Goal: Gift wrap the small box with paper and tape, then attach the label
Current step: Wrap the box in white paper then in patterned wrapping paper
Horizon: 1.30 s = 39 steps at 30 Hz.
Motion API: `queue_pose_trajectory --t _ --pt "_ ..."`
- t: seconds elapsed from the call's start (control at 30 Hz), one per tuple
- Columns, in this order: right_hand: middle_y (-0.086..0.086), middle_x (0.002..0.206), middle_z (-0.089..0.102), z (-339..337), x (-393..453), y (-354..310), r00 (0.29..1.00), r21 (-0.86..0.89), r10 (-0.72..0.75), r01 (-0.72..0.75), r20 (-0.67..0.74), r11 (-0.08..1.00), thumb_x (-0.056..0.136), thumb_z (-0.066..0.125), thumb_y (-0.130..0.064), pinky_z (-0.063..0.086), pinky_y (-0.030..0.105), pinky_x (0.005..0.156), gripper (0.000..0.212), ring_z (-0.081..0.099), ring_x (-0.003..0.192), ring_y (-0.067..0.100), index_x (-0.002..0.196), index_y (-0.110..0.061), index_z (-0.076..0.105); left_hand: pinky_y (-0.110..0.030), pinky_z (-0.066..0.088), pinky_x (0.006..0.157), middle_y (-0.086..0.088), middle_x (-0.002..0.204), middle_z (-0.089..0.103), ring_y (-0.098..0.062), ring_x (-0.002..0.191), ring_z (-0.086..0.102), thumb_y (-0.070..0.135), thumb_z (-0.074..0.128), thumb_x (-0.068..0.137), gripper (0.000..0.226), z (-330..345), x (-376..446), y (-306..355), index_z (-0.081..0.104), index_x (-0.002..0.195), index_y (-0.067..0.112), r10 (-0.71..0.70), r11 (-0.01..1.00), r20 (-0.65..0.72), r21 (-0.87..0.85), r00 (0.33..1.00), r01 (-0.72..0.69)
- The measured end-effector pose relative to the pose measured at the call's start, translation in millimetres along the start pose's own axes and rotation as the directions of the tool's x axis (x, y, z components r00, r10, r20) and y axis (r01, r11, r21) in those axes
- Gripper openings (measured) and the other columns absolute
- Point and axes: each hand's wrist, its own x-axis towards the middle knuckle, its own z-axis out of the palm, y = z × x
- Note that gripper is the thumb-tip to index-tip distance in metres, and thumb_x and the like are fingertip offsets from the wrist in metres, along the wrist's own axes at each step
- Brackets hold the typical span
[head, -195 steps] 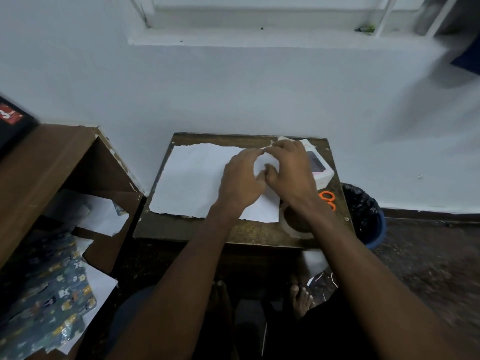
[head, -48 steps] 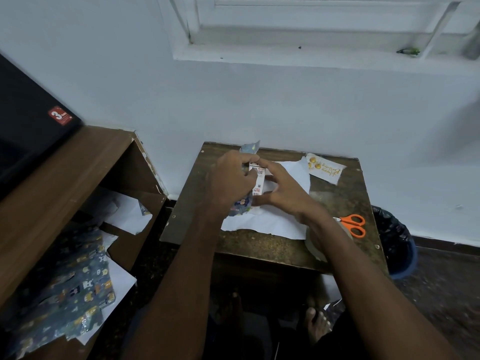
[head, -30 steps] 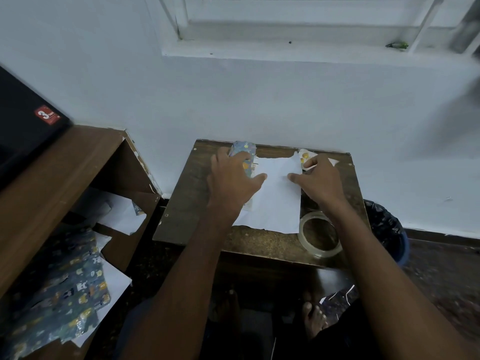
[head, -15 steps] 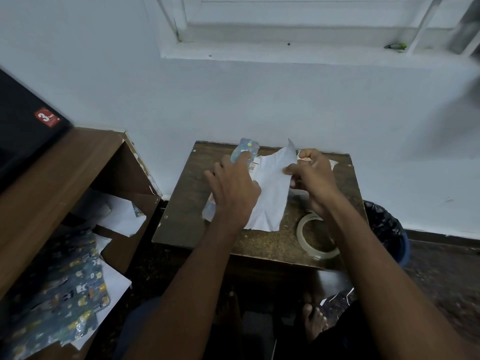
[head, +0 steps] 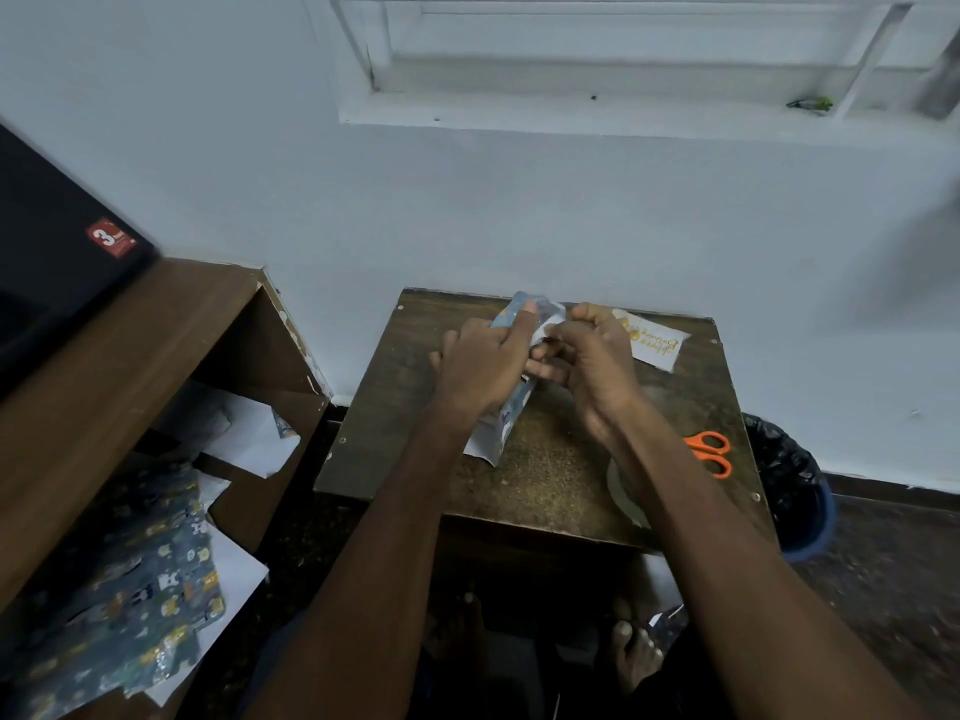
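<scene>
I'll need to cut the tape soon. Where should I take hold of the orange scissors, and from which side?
Take the orange scissors by their two handle loops, probably coming from above and the right with the right hand. The loops lie flat and uncovered near the table's right edge, while the blades are hidden under the right forearm.

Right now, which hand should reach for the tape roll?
Right. The right hand is on the tape roll's side; the left hand grips the wrapping paper round the box.
</scene>
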Motion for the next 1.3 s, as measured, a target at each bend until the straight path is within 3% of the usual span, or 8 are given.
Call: queue_pose_trajectory --t 0.13,0.2,0.37,0.57,0.83,1.07,1.23,1.3 --pt "0.014 0.088 0.069 4.5 2.5 8.9 0.999 -0.04 0.013 -0.011 0.036 0.999 0.095 0.063 0.006 0.063 0.035 0.065 0.031 0.069 0.076 0.022 0.121 -0.003 0.05 -0.06 0.028 0.118 0.003 0.11 0.077 -0.034 0.128 0.059 0.086 0.036 0.088 0.058 -2.8 11.5 -13.1 0.078 0.085 0.046 0.048 0.996 0.056 -0.071 0.997 -0.044" --pt "0.018 0.098 0.068 3.6 4.9 11.6 0.999 -0.047 0.022 -0.021 0.038 0.999 0.098 0.06 0.006 0.065 0.039 0.07 0.034 0.069 0.077 0.022 0.13 0.0 0.049 -0.063 0.04 0.114 0.003 0.105 0.079 -0.037 0.121 0.065 0.083 0.043 0.085 0.052 -3.2 16.2 -21.5 0.078 0.097 0.047 0.062 0.989 0.091 -0.139 0.994 -0.049" --pt "0.015 0.091 0.071 -0.4 7.0 10.6 0.997 -0.071 -0.007 0.012 0.07 0.997 0.1 0.059 0.004 0.063 0.035 0.065 0.035 0.068 0.069 0.023 0.132 -0.005 0.05 -0.029 0.047 0.066 0.023 0.059 0.05 -0.005 0.063 0.061 0.043 0.055 0.106 0.044 -10.2 12.8 -26.3 0.072 0.08 0.012 0.066 0.978 0.001 -0.201 0.998 -0.065" --pt "-0.007 0.097 0.065 -17.0 11.4 19.2 0.951 -0.604 -0.292 0.176 -0.098 0.778 0.065 0.09 -0.028 0.062 0.048 0.068 0.05 0.07 0.084 0.023 0.107 -0.034 0.064 -0.03 0.054 0.099 0.007 0.121 0.077 -0.009 0.11 0.069 0.017 0.068 0.1 0.024 -7.2 18.9 -34.7 0.078 0.121 0.021 0.114 0.984 -0.09 -0.128 0.989 -0.125" --pt "-0.007 0.135 0.06 -17.3 7.1 17.3 0.987 -0.515 -0.15 0.097 -0.062 0.852 0.07 0.096 -0.017 0.06 0.034 0.056 0.088 0.075 0.092 0.03 0.144 -0.021 0.049 -0.041 0.06 0.098 0.008 0.117 0.078 -0.006 0.108 0.073 0.009 0.071 0.096 0.031 -7.5 23.4 -41.5 0.076 0.123 0.024 0.137 0.971 -0.096 -0.183 0.986 -0.153" --pt "0.0 0.12 0.059 -21.8 4.0 9.6 0.979 -0.584 -0.187 0.107 -0.079 0.805 0.05 0.105 -0.036 0.066 0.041 0.064 0.086 0.073 0.096 0.026 0.121 -0.027 0.058 -0.042 0.061 0.095 0.009 0.124 0.076 -0.004 0.113 0.071 -0.006 0.059 0.096 0.052 -19.5 23.4 -40.3 0.066 0.136 0.028 0.256 0.962 -0.048 -0.084 0.965 -0.26" --pt "0.0 0.109 0.068 -34.0 4.8 9.4 0.982 -0.577 -0.167 0.089 -0.083 0.812 0.05 0.105 -0.033 0.065 0.04 0.07 0.079 0.075 0.082 0.015 0.111 -0.018 0.058 -0.048 0.052 0.106 0.008 0.139 0.069 -0.015 0.129 0.063 0.031 0.055 0.102 0.04 -17.7 19.0 -32.5 0.058 0.142 0.036 0.332 0.938 0.045 0.087 0.942 -0.335" --pt "0.002 0.103 0.071 -35.6 2.5 9.1 0.979 -0.586 -0.169 0.074 -0.11 0.807 0.055 0.103 -0.031 0.061 0.03 0.065 0.073 0.071 0.075 0.007 0.108 -0.015 0.055 -0.051 0.041 0.116 0.006 0.148 0.062 -0.018 0.137 0.057 0.064 0.061 0.092 0.068 -18.1 15.4 -26.6 0.052 0.151 0.033 0.31 0.931 0.157 0.149 0.938 -0.333"
